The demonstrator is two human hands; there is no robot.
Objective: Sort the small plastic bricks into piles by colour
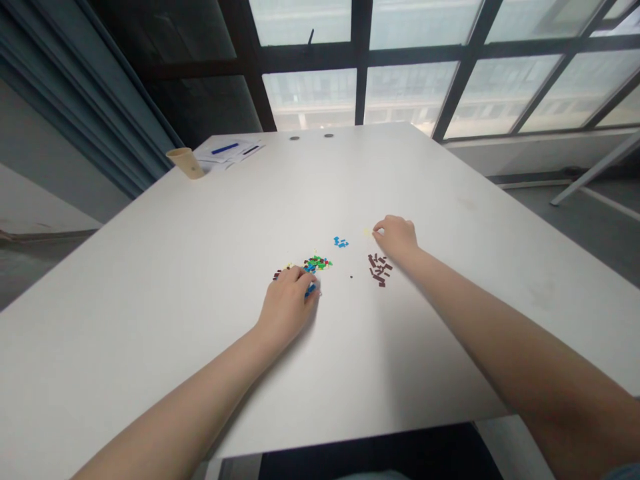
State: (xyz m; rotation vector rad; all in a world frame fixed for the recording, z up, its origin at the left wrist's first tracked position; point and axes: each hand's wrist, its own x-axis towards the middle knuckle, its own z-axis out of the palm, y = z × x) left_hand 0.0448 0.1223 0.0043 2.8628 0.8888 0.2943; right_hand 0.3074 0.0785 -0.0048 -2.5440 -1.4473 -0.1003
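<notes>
Small mixed-colour pieces that look like toy building bricks (320,263) lie in a pile at the middle of the white table (200,267). Over the near left side of this pile rests my left hand (290,293), its thumb and forefinger apart with blue pieces showing between them; it covers part of the pile. Farther right, my right hand (397,237) has its fingertips pinched together at the tabletop, beside a few pale yellow pieces (367,232). Whatever is between those fingertips is too small to make out.
A group of brown pieces (380,269) lies below my right hand, and small blue pieces (341,242) sit between the hands. One dark piece (351,277) lies alone. At the far left stand a paper cup (186,163) and papers with a blue pen (225,148).
</notes>
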